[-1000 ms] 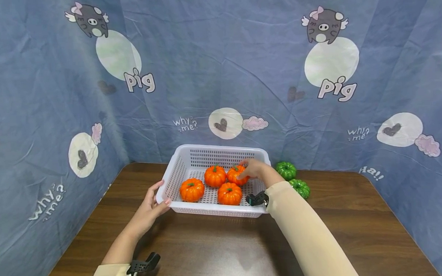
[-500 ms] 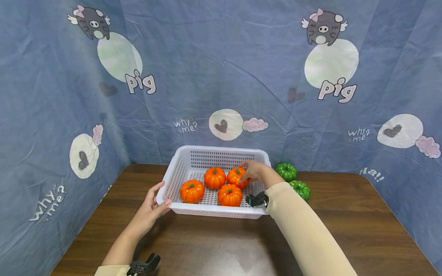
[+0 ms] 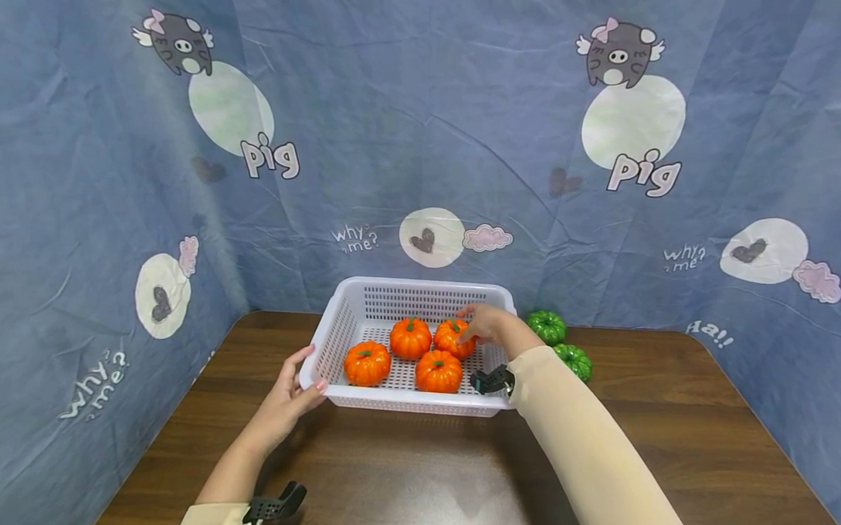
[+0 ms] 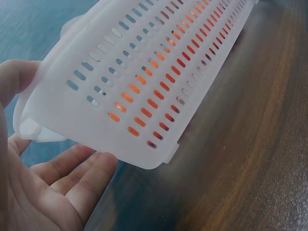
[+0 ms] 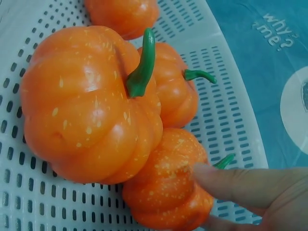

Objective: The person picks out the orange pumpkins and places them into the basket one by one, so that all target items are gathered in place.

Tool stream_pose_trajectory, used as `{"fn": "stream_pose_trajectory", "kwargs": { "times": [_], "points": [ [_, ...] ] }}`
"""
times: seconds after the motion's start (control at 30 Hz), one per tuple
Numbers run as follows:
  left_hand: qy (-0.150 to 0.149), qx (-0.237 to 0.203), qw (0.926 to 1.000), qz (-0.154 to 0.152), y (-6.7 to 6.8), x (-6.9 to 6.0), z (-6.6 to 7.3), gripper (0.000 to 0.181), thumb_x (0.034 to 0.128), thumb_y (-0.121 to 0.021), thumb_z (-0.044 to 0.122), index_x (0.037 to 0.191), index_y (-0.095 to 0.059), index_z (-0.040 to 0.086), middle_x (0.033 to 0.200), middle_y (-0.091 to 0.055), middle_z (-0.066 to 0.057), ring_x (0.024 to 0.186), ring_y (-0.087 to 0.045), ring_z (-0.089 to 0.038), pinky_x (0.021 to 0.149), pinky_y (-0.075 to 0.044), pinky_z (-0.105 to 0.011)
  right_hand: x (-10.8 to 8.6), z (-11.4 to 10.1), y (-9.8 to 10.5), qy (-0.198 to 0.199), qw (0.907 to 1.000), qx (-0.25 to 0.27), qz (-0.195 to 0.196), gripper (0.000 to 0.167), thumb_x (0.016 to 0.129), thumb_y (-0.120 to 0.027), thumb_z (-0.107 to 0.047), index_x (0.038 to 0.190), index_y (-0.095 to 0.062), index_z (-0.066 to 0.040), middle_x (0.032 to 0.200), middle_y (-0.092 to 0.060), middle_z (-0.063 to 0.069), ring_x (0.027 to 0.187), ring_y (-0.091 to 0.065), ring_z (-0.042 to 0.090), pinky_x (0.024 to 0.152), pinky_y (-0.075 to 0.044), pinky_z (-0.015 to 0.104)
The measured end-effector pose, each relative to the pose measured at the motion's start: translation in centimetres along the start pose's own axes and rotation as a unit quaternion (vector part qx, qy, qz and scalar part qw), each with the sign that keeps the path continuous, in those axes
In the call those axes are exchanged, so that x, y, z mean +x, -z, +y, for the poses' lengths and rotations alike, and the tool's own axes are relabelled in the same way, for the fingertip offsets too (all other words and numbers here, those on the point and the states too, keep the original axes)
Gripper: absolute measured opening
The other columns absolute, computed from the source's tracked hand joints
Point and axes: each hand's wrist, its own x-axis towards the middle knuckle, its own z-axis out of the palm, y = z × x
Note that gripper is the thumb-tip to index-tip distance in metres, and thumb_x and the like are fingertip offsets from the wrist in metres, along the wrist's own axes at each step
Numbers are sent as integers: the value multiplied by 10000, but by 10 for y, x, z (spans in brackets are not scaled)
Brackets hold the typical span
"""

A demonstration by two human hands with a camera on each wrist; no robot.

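A white slotted plastic basket [image 3: 411,399] stands on the table, with several toy orange pumpkins inside. My left hand [image 3: 284,395] grips its left end, thumb on the front rim; the left wrist view shows the fingers against the basket wall [image 4: 96,120]. My right hand [image 3: 491,324] reaches over the right side and holds the back-right pumpkin [image 3: 451,339]. In the right wrist view the thumb presses this speckled pumpkin [image 5: 163,185], and the other fingers are mostly hidden. Beside it sit the front pumpkin [image 3: 438,372], the back-middle one [image 3: 410,338] and the left one [image 3: 366,363].
Two green pumpkins, a rear one [image 3: 547,327] and a nearer one [image 3: 574,359] partly behind the right sleeve [image 3: 586,434], sit right of the basket. A blue printed cloth [image 3: 416,139] hangs behind the brown wooden table [image 3: 414,479].
The pumpkin at my right hand has tilted or shifted slightly toward the front right. My left hand and the basket stay in place.
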Motion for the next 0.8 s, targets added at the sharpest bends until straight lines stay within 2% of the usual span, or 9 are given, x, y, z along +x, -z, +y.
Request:
{"fn": "stream_pose_trajectory", "kwargs": {
  "times": [0.2,0.4,0.8],
  "points": [
    [17,-21,10000,-8,0,0,0,702,1014,-569,93,1564,-133,121,1487,-342,-348,1246,-501,-357,945,-513,-303,-6,-3,6,129,9999,4,48,589,844,-742,49,1385,-519,-20,1363,-496,203,1162,-540,302,1052,-446,449],
    [35,-39,10000,-9,0,1,0,708,1012,-574,95,1565,-134,123,1481,-348,-343,1230,-528,-283,961,-511,-339,-17,-8,16,369,9993,-92,20,562,878,-721,17,1399,-510,1,1398,-493,231,1233,-534,346,1061,-436,482],
    [70,11,10000,-9,0,1,1,709,1013,-572,94,1563,-126,116,1509,-311,-337,1252,-500,-325,968,-508,-357,-53,-17,32,466,9980,-300,296,604,906,-740,-139,1450,-487,-64,1459,-478,228,1258,-528,371,1060,-438,487]
  ]
}}
